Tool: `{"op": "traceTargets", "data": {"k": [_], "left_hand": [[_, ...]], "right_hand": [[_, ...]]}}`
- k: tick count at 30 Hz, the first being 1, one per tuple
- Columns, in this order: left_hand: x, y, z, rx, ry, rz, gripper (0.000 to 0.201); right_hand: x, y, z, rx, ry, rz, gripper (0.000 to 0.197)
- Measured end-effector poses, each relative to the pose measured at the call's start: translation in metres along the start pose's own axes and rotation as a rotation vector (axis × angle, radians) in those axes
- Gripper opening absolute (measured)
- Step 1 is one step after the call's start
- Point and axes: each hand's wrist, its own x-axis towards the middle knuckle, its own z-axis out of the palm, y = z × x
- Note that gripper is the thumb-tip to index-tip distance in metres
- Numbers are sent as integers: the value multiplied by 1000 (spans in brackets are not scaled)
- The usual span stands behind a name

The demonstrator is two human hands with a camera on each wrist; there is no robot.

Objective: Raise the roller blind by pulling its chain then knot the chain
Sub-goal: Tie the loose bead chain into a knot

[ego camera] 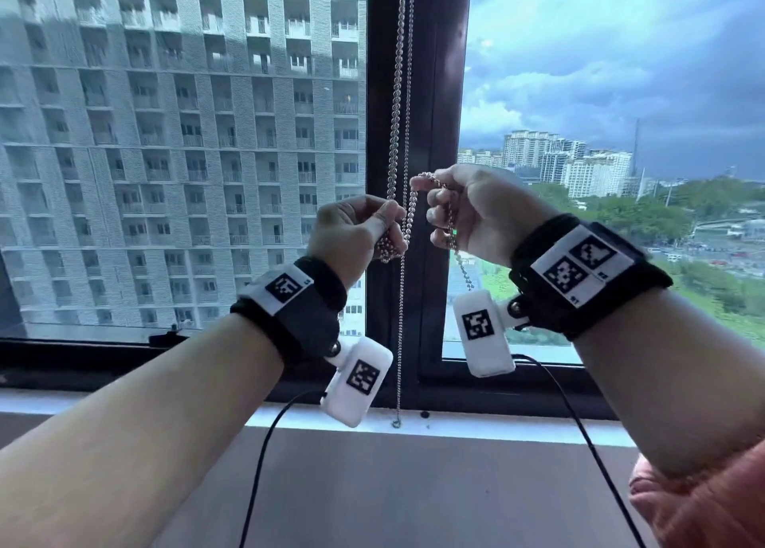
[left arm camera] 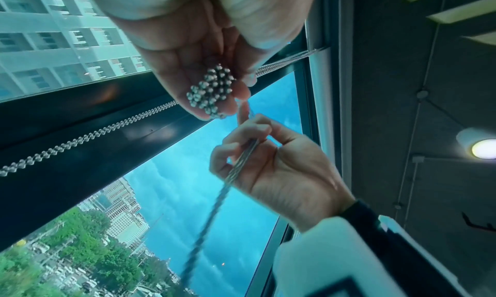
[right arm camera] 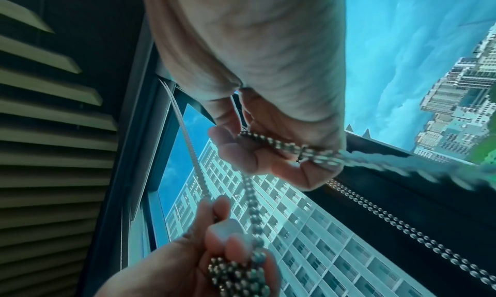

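Observation:
A silver bead chain (ego camera: 397,92) hangs in two strands in front of the dark window post (ego camera: 439,92). My left hand (ego camera: 385,224) grips a bunched clump of beads (ego camera: 389,249); the same clump (left arm camera: 212,89) shows in the left wrist view, between the fingers of that hand (left arm camera: 204,57). My right hand (ego camera: 439,204), slightly higher and to the right, has a loop of chain draped over its curled fingers, with a short tail (ego camera: 465,274) dangling below. In the right wrist view that hand (right arm camera: 255,153) pinches the doubled chain (right arm camera: 282,144). The glass is uncovered and the blind itself is hidden.
A white sill (ego camera: 455,423) runs below the window, where the long chain loop ends. Black cables (ego camera: 265,465) trail from the wrist cameras. Pink fabric (ego camera: 703,506) sits at the bottom right. A ceiling lamp (left arm camera: 483,151) and slatted panels (right arm camera: 53,132) are overhead.

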Motion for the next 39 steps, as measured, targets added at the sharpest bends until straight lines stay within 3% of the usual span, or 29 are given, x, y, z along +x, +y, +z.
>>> {"op": "traceTargets", "data": {"k": [7, 10, 14, 19, 22, 25, 29, 33, 36, 39], "left_hand": [[-5, 3, 7, 50, -76, -10, 16], [-3, 2, 9, -14, -41, -71, 22], [-2, 2, 13, 27, 15, -52, 8], [2, -2, 15, 133, 46, 4, 38], [2, 2, 16, 58, -7, -45, 46], [4, 4, 16, -21, -29, -105, 39], [3, 10, 15, -100, 49, -149, 2], [0, 15, 13, -225, 104, -205, 24], [-3, 19, 14, -267, 112, -210, 20], [-6, 22, 17, -139, 44, -158, 16]], "right_hand": [[-4, -8, 14, -40, -56, -58, 18], [-6, -5, 19, -97, -37, -101, 17], [-8, -3, 22, -119, -21, -132, 16], [-9, -4, 21, -138, -36, -121, 17], [-10, -4, 20, -150, -50, -97, 16], [-12, -6, 19, -115, -52, -88, 16], [-14, -5, 18, -64, -18, -111, 13], [-13, 0, 19, -4, 48, -149, 14], [-12, 2, 22, 23, 89, -167, 13], [-12, 4, 24, 24, 137, -177, 13]]}}
